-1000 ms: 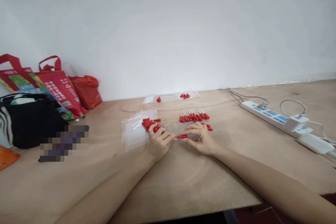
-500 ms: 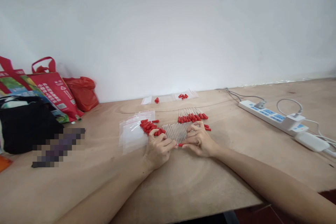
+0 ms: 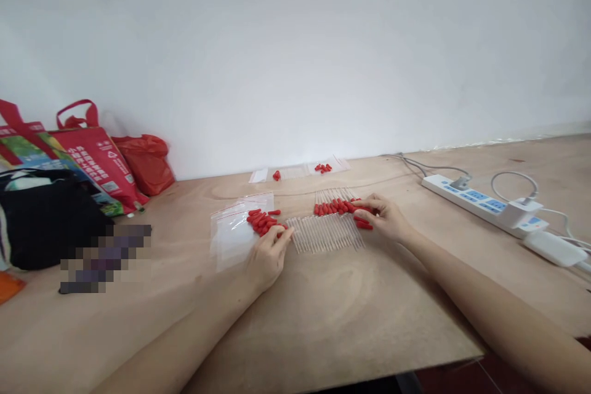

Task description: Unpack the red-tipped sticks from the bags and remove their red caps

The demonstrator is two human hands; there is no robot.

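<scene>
A row of clear glass dropper tubes (image 3: 325, 234) lies side by side on the wooden table. My left hand (image 3: 268, 258) is at the row's left end, thumb and fingers pinched; what they hold is hidden. Beside its fingertips is a heap of red rubber bulbs (image 3: 261, 221), partly on clear zip bags (image 3: 231, 234). Farther back lies a row of droppers (image 3: 332, 204) with red bulbs toward me. At its right end my right hand (image 3: 385, 218) has thumb and forefinger closed around a dropper's red bulb. More red bulbs (image 3: 364, 225) lie just under that hand.
Against the wall lies a clear bag (image 3: 295, 172) with tubes and red bulbs on it. A white power strip (image 3: 475, 200) with plugs and cables is on the right. Red bags (image 3: 99, 160) and a black bag (image 3: 50, 221) stand on the left.
My hands, together at the near edge of the tubes around a red bulb, have parted. The right moved back and right to the dropper row; the left shifted slightly left and back.
</scene>
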